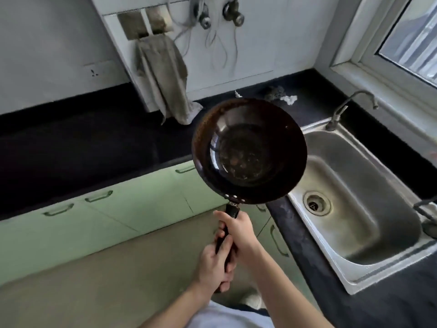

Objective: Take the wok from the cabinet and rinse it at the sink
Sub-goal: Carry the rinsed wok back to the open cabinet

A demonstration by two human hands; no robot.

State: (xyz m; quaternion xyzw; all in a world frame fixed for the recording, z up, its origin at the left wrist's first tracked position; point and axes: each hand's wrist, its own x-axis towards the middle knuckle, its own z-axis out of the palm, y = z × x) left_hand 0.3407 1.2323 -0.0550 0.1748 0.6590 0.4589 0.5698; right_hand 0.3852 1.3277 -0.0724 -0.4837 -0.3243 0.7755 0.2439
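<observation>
A dark round wok (249, 151) with a long dark handle is held in the air over the corner of the black counter, its bowl facing up, just left of the steel sink (369, 261). My right hand (238, 230) grips the upper part of the handle. My left hand (214, 265) grips the handle's lower end, right behind it. The sink basin holds nothing, with its drain (316, 202) at the near left. A curved tap (347, 107) stands at the sink's far edge, with no water running.
Black counter (78, 147) runs along the wall and around the sink. Pale green cabinet doors (142, 204) stand shut below it. A grey towel (165, 79) hangs on the wall. Crumpled scraps (281, 95) lie at the back. A window (411, 36) is at the right.
</observation>
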